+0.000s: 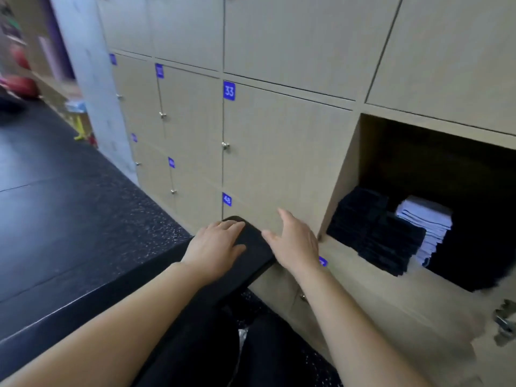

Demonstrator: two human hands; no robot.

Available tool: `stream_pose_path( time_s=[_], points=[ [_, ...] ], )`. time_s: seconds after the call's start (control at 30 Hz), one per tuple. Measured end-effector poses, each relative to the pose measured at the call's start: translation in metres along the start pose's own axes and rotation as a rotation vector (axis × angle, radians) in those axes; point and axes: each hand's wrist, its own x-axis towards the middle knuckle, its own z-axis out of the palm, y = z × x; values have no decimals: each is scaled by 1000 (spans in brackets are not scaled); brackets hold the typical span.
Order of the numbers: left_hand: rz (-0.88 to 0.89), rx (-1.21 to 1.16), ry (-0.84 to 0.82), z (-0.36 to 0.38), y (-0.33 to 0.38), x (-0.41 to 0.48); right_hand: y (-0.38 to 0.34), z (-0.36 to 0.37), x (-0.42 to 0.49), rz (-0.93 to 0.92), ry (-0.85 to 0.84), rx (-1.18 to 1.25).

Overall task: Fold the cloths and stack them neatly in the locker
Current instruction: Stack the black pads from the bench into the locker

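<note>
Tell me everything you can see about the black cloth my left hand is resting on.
The black cloth is a long, narrow folded strip, plain and matte, with a rounded far end just below the blue label 48 on the lockers. It runs back toward the person and blends into dark clothing, so its near end cannot be made out. The left hand lies flat on its left side, fingers straight. The right hand is open at its right edge; whether it touches is unclear.
</note>
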Motion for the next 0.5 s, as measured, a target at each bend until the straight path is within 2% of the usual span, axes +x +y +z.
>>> stream_pose_path(
  time_s=[0.27,0.5],
  points=[
    [-274,21,27,-1,-125,-115,-107,112,-51,-251,-267,31],
    [-491,23,55,10,-212,-207,-171,187,-82,-413,-490,-55]
  ],
)
